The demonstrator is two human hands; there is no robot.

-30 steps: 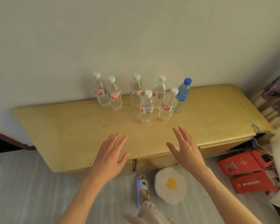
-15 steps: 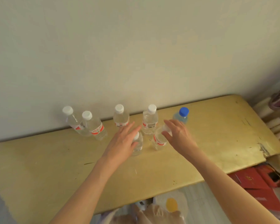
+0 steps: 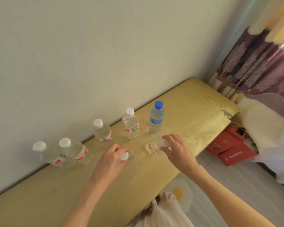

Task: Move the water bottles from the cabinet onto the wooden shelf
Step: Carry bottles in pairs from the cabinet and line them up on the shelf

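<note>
Seven water bottles stand on the yellow counter (image 3: 195, 102): six with white caps and one blue-capped bottle (image 3: 156, 117). Four white-capped ones stay free along the wall: two close together at the far left (image 3: 52, 154), one in the middle (image 3: 102, 132) and one (image 3: 130, 124) beside the blue-capped bottle. The left hand (image 3: 111, 157) curls around the top of a fifth bottle (image 3: 127, 157); its body is mostly hidden, so it seems only upright. The right hand (image 3: 175, 149) grips the neck of the sixth bottle (image 3: 152, 147). Two red boxes (image 3: 231, 149) lie on the floor at the right.
</note>
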